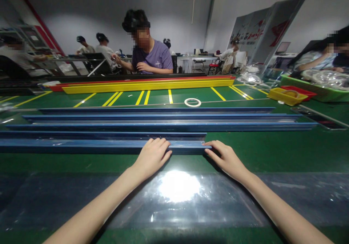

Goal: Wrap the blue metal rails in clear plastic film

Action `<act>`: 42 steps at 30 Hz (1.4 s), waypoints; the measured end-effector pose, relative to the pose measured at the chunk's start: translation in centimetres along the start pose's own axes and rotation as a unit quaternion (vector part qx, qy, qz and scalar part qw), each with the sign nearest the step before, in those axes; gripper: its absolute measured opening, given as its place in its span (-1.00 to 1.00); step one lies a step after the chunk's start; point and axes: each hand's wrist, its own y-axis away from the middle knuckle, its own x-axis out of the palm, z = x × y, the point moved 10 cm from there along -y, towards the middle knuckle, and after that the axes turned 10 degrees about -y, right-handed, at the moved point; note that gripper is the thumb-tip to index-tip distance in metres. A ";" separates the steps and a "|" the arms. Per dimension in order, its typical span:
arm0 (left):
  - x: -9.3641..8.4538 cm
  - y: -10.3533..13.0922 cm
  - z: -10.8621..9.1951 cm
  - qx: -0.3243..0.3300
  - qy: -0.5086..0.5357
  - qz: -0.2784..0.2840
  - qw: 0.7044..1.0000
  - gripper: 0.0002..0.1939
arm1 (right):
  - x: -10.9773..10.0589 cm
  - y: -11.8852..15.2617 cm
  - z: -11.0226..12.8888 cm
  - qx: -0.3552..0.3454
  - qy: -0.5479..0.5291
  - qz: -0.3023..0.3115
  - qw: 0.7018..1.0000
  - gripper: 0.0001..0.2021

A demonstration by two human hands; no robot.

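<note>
A long blue channel strip [81,147] lies across the green table, running out of view on the left. My left hand [154,155] grips it from above a short way in from its right end, fingers over the near wall and thumb on the front side. At that right end, my right hand [227,158] pinches the near edge between thumb and fingers. Just beyond lie more blue channel strips [169,127], parallel to the held one. Closer to me, a clear plastic sheet [76,200] stretches over the table and reflects a bright light.
Farther back are a yellow strip [149,86], a white ring [192,102] and yellow tape lines. On the right sit a yellow tray [286,96], a green basket [324,94] of clear-wrapped items and a flat dark panel [323,120]. A person in a purple shirt [158,56] works opposite.
</note>
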 end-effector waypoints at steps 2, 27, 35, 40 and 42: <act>0.0 0.0 0.0 0.001 -0.001 0.001 1.000 -0.77 | 0.0 0.0 0.0 0.002 0.004 0.001 1.000 -0.77; -0.1 0.0 -0.1 0.000 -0.027 0.004 1.000 -0.76 | 0.1 0.0 -0.2 -0.001 0.003 0.000 1.000 -0.78; -0.1 0.0 0.0 -0.002 -0.029 0.003 1.000 -0.76 | 0.1 0.0 -0.1 0.001 0.000 0.001 1.000 -0.78; 0.0 0.0 0.0 -0.003 -0.031 0.005 1.000 -0.76 | 0.1 0.0 -0.1 0.000 0.003 0.001 1.000 -0.78; 0.0 0.0 0.0 -0.003 -0.032 0.003 0.999 -0.76 | 0.1 0.0 -0.1 -0.001 0.004 0.002 1.000 -0.78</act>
